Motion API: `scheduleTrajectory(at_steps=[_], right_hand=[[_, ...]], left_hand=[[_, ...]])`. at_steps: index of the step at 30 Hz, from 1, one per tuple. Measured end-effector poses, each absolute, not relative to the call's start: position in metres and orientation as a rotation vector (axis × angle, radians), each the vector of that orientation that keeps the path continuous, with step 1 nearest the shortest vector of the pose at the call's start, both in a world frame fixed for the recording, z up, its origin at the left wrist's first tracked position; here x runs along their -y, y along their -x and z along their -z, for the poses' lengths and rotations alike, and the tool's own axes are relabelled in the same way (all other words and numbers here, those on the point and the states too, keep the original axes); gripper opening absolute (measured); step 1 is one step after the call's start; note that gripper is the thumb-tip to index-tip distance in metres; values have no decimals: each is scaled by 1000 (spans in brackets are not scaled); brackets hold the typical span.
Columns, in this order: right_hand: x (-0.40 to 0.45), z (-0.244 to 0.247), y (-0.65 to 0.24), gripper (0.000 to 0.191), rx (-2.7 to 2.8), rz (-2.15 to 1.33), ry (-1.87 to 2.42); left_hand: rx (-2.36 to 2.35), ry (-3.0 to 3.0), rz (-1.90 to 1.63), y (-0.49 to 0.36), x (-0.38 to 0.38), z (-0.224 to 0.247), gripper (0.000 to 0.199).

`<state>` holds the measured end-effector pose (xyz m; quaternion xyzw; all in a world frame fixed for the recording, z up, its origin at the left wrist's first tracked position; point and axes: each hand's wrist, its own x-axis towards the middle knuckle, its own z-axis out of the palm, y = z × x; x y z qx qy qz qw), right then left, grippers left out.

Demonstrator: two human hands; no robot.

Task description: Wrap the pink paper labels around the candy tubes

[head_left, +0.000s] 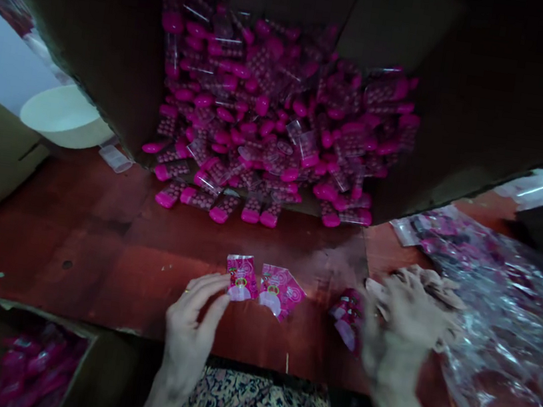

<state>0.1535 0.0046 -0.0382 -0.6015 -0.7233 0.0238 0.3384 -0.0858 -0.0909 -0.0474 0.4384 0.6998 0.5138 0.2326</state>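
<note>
My left hand [194, 324] is over the red table, its fingertips at the left edge of a printed pink card [241, 280]. Its thumb stands apart from the bent fingers, and nothing is gripped between them. Just right of that card are overlapping pink cards [279, 291], fanned slightly. My right hand [398, 329] is smeared by motion, beside a crumpled beige cloth [436, 290]. A small pile of similar pink cards [348, 317] lies at its left side. Whether the right fingers hold anything is hidden by the blur.
A carton on its side [403, 20] opens toward me, with many clear tubes with pink caps [264, 115] spilling to its edge. Clear plastic bags [512, 318] cover the right side. A white bowl [68, 121] stands at left. Below, a box [91, 353] holds pink packets [34, 365].
</note>
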Motion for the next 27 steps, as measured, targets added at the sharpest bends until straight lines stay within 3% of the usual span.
scheduleTrajectory(at_steps=[4, 10, 18, 22, 25, 27], right_hand=[[19, 61, -83, 21, 2139, -215, 1373], [24, 76, -71, 21, 2112, -207, 1336], [32, 48, -67, 21, 2028, -232, 1089], [39, 43, -58, 33, 1704, -728, 1264], [42, 43, -54, 14, 1449, -1153, 1368], [42, 44, -53, 22, 1438, -1210, 1371]], left_hand=[[-2064, -1834, -1093, 74, 73, 67, 20], [-2050, -1958, -966, 75, 76, 77, 20], [-1678, -1123, -1292, 68, 59, 39, 15], [-1335, -537, -1387, 60, 52, 37, 16], [-1281, -375, -1461, 55, 53, 38, 13], [-1266, -343, -1490, 52, 54, 36, 11]])
